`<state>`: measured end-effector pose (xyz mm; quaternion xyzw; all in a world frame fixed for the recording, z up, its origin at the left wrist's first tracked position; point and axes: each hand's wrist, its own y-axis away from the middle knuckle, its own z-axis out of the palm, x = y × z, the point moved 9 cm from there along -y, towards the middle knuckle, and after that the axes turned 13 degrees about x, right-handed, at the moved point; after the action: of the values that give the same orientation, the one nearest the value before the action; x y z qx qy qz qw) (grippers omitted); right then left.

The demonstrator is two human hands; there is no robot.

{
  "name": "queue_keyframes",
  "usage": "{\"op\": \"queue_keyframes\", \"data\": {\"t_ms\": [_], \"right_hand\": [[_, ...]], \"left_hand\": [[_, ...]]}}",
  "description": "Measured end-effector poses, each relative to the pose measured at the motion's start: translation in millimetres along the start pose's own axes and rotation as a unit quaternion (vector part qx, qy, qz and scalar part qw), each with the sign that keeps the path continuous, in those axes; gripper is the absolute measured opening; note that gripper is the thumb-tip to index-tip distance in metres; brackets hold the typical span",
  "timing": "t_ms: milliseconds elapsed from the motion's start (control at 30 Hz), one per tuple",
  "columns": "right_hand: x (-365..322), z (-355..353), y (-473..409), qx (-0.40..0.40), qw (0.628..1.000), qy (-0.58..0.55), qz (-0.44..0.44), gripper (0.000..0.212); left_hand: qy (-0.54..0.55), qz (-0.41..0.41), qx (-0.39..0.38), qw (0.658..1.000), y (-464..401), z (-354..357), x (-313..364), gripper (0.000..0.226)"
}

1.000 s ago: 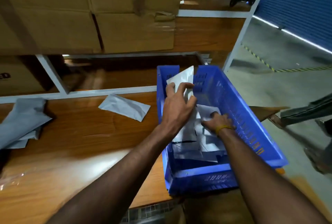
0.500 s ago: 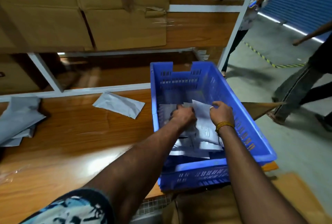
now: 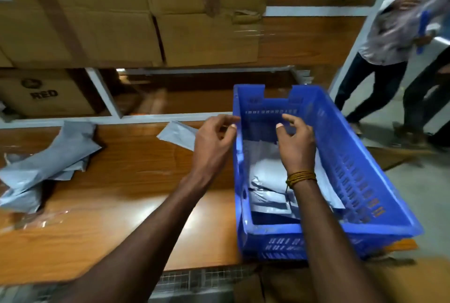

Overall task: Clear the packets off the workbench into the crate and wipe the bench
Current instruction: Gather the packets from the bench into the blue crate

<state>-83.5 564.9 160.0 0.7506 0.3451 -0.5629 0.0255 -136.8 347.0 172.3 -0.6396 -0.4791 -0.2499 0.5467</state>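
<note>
Packets (image 3: 267,176) already lie in the blue crate (image 3: 379,181), so with my left hand (image 3: 214,142) and right hand (image 3: 295,144) loosely open and empty, I should reach at nine o'clock for the grey pile (image 3: 46,169) on the desk (image 3: 126,193), gathering several together.

Bare forearms — yellow thread wristband (image 3: 301,177)

Crate (image 3: 360,156): bright blue, walls slotted in rows. Packets in crate (image 3: 265,176): pale grey. Loose packet (image 3: 179,133) and packet heap (image 3: 46,169): the same grey. Workbench (image 3: 136,181): glossy orange-brown woodgrain. Cartons (image 3: 97,10): plain tan (one printed "RED" in black). Wrist thread (image 3: 301,177): mustard yellow. Shelf frame (image 3: 104,93): white.
</note>
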Motion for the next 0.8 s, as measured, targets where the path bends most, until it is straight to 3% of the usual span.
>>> {"op": "queue_keyframes", "data": {"t_ms": [133,267,467,667,800], "right_hand": [[-59.5,42.6,45.1,-0.034,0.995,-0.065,-0.068,0.027],[-89.4,100.3,99.5,-0.113,0.985,-0.076,-0.108,0.027],[-91.0,184.6,178.5,-0.229,0.967,-0.017,-0.111,0.030],[-97.6,245.7,227.8,-0.268,0.956,0.034,-0.112,0.031],[-98.3,282.5,250.5,-0.282,0.951,0.076,-0.096,0.032]], "left_hand": [[-0.021,-0.080,0.088,0.993,14.6,-85.7,-58.1,0.016],[-0.055,-0.140,0.109,0.983,35.8,-140.1,-115.6,0.018],[-0.103,-0.163,0.123,0.973,41.8,-202.7,-166.1,0.019],[-0.139,-0.184,0.100,0.968,26.4,-250.0,-214.5,0.020],[-0.215,-0.156,0.052,0.963,-1.5,-278.7,-245.9,0.026]]}}
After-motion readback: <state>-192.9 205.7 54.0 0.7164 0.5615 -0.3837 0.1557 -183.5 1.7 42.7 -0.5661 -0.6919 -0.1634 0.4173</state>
